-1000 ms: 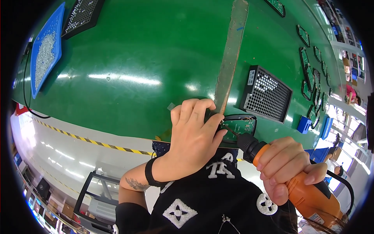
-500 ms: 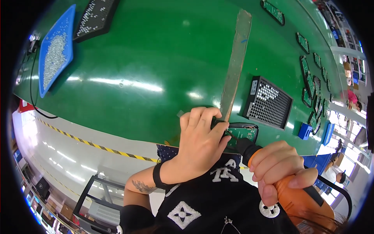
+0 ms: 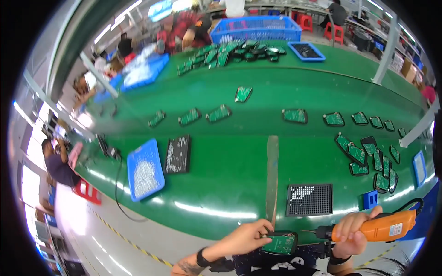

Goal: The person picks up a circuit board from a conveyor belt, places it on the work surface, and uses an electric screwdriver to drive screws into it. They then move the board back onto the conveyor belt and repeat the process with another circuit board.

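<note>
We've got our right hand [image 3: 352,232] wrapped snugly around an orange electric screwdriver [image 3: 391,225], bit pointing left, just right of the green circuit board [image 3: 280,244] at the table's [image 3: 221,184] near edge. Our left hand [image 3: 248,237] is nearly closed at the board's left end; can't tell what's pinched.

1 head-worn fisheye looks down and forward over the green table [image 3: 221,172].
</note>
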A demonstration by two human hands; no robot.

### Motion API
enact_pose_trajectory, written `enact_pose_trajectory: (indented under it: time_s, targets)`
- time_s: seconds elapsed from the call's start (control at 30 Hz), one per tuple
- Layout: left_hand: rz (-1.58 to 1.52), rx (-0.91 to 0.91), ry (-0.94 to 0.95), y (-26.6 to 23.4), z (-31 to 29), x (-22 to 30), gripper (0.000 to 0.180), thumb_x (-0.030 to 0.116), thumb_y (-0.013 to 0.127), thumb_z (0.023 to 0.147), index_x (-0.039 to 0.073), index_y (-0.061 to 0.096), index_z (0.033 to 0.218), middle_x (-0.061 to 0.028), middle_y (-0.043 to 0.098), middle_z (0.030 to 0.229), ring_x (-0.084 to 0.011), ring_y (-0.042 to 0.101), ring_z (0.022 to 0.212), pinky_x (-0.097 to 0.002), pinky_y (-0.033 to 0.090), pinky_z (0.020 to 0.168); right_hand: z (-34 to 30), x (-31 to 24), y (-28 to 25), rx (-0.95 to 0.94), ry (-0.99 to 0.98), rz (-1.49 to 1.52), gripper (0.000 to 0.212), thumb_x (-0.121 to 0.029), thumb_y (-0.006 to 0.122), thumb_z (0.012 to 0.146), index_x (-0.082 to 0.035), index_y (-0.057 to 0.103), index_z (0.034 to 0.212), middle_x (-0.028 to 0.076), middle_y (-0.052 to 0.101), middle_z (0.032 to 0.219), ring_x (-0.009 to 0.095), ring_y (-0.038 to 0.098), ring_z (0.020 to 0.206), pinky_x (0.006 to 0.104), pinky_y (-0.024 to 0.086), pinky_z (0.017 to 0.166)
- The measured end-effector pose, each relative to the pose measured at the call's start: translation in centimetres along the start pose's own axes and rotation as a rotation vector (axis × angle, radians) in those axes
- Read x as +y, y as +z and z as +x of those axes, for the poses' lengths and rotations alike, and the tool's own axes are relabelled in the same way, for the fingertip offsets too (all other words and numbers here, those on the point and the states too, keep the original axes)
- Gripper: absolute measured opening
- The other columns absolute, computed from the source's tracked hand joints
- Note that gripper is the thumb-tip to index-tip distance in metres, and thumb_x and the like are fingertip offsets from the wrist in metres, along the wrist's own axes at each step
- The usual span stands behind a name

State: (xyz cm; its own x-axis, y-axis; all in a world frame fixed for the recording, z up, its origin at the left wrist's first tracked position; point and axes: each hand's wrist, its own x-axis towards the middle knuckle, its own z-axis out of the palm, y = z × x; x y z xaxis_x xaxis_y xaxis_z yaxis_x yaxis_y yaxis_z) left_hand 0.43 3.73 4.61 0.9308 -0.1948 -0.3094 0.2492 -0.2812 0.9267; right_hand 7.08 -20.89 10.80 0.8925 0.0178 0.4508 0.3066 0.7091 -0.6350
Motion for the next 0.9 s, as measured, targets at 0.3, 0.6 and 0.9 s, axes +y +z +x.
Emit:
enact_pose_trajectory:
  time_s: [0.3, 0.6, 0.9]
  targets:
    - [0.698, 0.683, 0.163, -15.6, 22.8, 0.5, 0.059, 0.030, 0.075, 0.071, 0.006, 0.052, 0.120, -0.0171, 0.058, 0.106, -0.0260, 0.055, 0.099, -0.0424, 0.044, 0.083, -0.8, -2.6, -2.4, 0.170, -0.045, -0.101, 0.044, -0.007, 0.064, 0.079, -0.011, 0.027, 0.104, 0.004, 0.044, 0.056, 0.017, 0.047, 0.045, 0.0314, 0.046, 0.046]
    - [0.901, 0.304, 0.454, -11.3, 36.6, 3.4, 0.065, 0.034, 0.077, 0.064, 0.014, 0.055, 0.122, -0.0178, 0.049, 0.129, -0.0353, 0.042, 0.120, -0.0473, 0.035, 0.098, 5.1, 2.0, -3.0, -0.019, -0.041, -0.265, 0.040, -0.003, 0.061, 0.082, -0.010, 0.029, 0.105, 0.003, 0.045, 0.061, 0.015, 0.049, 0.049, 0.0291, 0.045, 0.048]
    - [0.899, 0.094, 0.626, -7.1, 19.1, 7.6, 0.041, 0.022, 0.072, 0.073, 0.006, 0.062, 0.110, -0.0186, 0.052, 0.120, -0.0350, 0.049, 0.110, -0.0400, 0.041, 0.094, 8.2, 4.6, -4.8, -0.029, -0.018, -0.431, 0.039, 0.009, 0.049, 0.076, -0.005, 0.031, 0.108, 0.006, 0.049, 0.064, 0.014, 0.050, 0.050, 0.0300, 0.045, 0.051]
